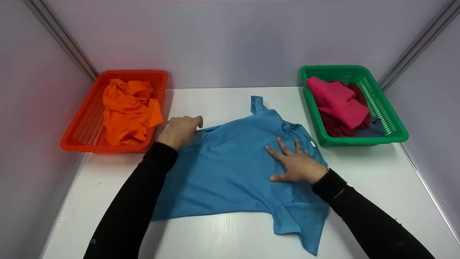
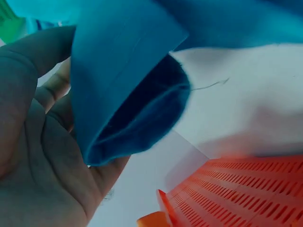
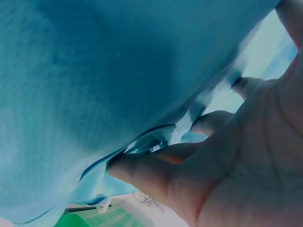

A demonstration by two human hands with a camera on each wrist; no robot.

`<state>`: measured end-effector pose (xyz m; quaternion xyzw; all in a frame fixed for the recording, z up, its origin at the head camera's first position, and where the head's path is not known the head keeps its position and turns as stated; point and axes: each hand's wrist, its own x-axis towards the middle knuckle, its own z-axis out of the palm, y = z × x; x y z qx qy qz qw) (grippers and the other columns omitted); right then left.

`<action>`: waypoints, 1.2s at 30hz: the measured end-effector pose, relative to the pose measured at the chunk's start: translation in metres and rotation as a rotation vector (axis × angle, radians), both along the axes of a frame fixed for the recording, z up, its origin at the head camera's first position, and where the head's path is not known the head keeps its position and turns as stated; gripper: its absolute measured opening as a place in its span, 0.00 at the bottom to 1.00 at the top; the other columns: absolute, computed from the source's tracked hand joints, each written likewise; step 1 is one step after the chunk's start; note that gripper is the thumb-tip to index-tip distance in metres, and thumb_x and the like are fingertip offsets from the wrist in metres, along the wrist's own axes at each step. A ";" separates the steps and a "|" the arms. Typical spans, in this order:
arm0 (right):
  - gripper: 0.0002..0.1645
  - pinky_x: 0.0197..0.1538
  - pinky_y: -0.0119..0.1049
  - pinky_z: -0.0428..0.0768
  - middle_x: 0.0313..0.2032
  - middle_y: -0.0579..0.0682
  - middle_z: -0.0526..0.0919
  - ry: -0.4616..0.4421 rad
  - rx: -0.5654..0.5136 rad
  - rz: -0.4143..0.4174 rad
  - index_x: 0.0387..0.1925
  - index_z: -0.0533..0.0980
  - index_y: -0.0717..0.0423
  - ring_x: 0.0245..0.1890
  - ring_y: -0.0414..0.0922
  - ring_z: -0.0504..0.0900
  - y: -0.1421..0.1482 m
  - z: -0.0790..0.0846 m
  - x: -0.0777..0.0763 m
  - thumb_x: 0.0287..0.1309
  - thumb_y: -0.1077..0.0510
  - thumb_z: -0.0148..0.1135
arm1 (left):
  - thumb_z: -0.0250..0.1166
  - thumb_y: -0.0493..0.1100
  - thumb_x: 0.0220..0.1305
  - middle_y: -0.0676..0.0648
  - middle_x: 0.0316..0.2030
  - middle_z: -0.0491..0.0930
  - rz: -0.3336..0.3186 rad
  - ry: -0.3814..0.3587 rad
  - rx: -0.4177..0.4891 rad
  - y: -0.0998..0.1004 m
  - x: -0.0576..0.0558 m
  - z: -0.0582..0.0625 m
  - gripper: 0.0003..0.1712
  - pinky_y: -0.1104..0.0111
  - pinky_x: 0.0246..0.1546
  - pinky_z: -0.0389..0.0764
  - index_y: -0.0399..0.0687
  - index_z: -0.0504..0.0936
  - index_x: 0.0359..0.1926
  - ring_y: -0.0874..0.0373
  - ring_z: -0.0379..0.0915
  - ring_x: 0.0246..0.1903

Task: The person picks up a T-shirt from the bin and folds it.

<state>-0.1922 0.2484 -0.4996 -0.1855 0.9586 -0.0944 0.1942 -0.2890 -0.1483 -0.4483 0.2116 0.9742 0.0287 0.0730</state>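
A blue T-shirt [image 1: 230, 169] lies spread on the white table, its neck end to the right with a small white label [image 1: 313, 144]. One sleeve [image 1: 257, 104] points toward the back wall, the other [image 1: 302, 223] toward the near side. My left hand [image 1: 181, 131] grips the shirt's far edge near the hem. In the left wrist view, a folded edge of blue cloth [image 2: 123, 80] runs between the thumb and fingers of that hand [image 2: 47, 142]. Fingers spread, my right hand [image 1: 296, 165] rests on the upper part of the shirt.
At the back left, a red-orange basket [image 1: 81, 147] holds orange cloth [image 1: 129, 111], close beside my left hand. A green basket [image 1: 363, 141] at the back right contains pink cloth [image 1: 339, 100], dark red cloth and grey-blue cloth [image 1: 373, 128]. Pale walls [image 1: 233, 43] enclose the table [image 1: 215, 237].
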 end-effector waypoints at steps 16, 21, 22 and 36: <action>0.64 0.67 0.88 0.57 0.86 0.61 0.39 0.001 0.027 0.022 0.85 0.48 0.34 0.76 0.88 0.38 0.007 0.003 0.016 0.56 0.23 0.68 | 0.66 0.36 0.70 0.37 0.51 0.81 0.207 0.261 -0.271 0.007 -0.022 0.008 0.18 0.49 0.57 0.79 0.43 0.80 0.59 0.38 0.77 0.53; 0.65 0.65 0.88 0.59 0.86 0.62 0.41 0.020 0.019 0.025 0.85 0.50 0.36 0.75 0.89 0.40 0.007 0.003 0.018 0.55 0.23 0.69 | 0.63 0.37 0.72 0.37 0.55 0.82 0.120 0.202 -0.198 0.016 -0.016 -0.002 0.19 0.46 0.58 0.82 0.43 0.81 0.61 0.38 0.79 0.55; 0.65 0.65 0.88 0.59 0.86 0.63 0.42 0.021 0.015 0.024 0.85 0.50 0.36 0.75 0.89 0.40 0.007 0.003 0.018 0.55 0.23 0.69 | 0.63 0.39 0.73 0.37 0.57 0.82 0.093 0.178 -0.157 0.017 -0.015 -0.005 0.19 0.45 0.59 0.81 0.43 0.81 0.62 0.38 0.79 0.57; 0.45 0.55 0.70 0.83 0.72 0.66 0.75 0.034 0.146 -0.002 0.76 0.70 0.46 0.62 0.72 0.81 -0.010 0.044 0.010 0.63 0.33 0.70 | 0.71 0.62 0.68 0.39 0.85 0.49 0.124 -0.214 0.074 0.020 0.001 -0.038 0.53 0.27 0.72 0.63 0.56 0.56 0.84 0.20 0.45 0.80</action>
